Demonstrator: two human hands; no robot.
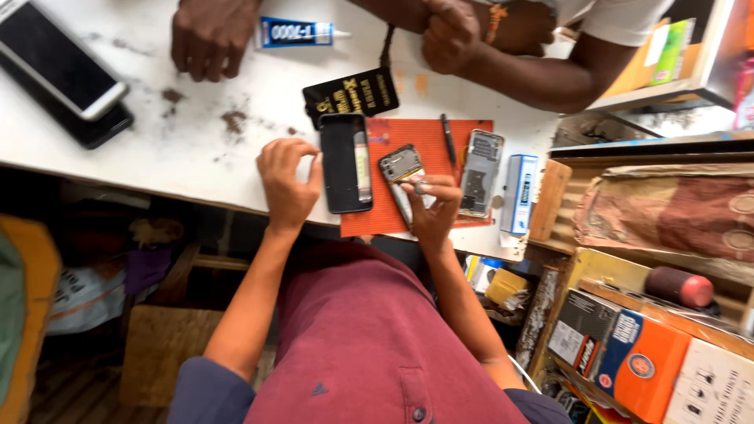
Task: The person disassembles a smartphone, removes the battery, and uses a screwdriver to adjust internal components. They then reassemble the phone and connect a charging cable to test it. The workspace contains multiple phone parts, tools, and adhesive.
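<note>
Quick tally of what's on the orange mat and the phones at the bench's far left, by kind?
Opened phone bodies on mat: 3
Pens on mat: 1
Stacked phones, far left: 2
Total: 6

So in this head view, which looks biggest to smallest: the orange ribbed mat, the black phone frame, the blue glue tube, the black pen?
1. Orange ribbed mat
2. Black phone frame
3. Blue glue tube
4. Black pen

The tube lies farther from the camera, so ranks three and four are uncertain.
</note>
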